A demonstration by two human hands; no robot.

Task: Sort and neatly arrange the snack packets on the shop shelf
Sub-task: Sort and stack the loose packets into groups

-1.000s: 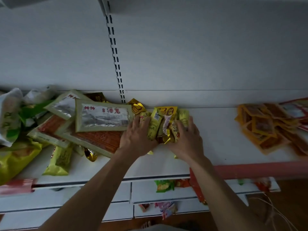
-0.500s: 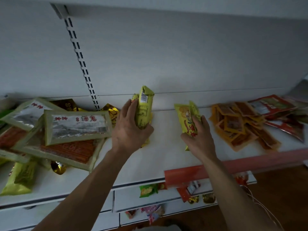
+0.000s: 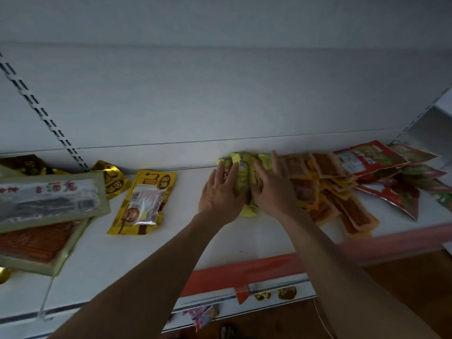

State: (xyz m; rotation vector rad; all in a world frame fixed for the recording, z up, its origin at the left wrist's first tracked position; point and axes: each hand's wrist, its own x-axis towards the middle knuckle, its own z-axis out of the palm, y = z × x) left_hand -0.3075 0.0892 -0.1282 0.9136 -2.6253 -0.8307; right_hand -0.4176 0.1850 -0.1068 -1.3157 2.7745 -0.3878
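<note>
left hand: the left hand (image 3: 219, 196) lies flat, fingers straight and together, pressing on the left side of the yellow bundle.
right hand: the right hand (image 3: 274, 194) lies flat with its fingers spread, pressing on the right side of the same bundle; the two hands sit side by side, almost touching.
task packets: a bundle of small bright yellow plastic snack packets (image 3: 241, 176), right of centre in the frame, lies on the white metal shelf (image 3: 186, 241) against its back edge.
to the right: a loose pile of flat orange packets (image 3: 327, 192) touches the bundle; glossy red pouches (image 3: 367, 160) lie beyond, at the right edge of the frame.
to the left: a yellow pouch with a clear window (image 3: 144, 201) lies alone, left of centre; a crumpled gold packet (image 3: 112, 178) and wide pale green-bordered flat packs (image 3: 49, 199) fill the left edge of the frame.
shelf front: a red strip (image 3: 244, 267) runs along the shelf's front edge.
</note>
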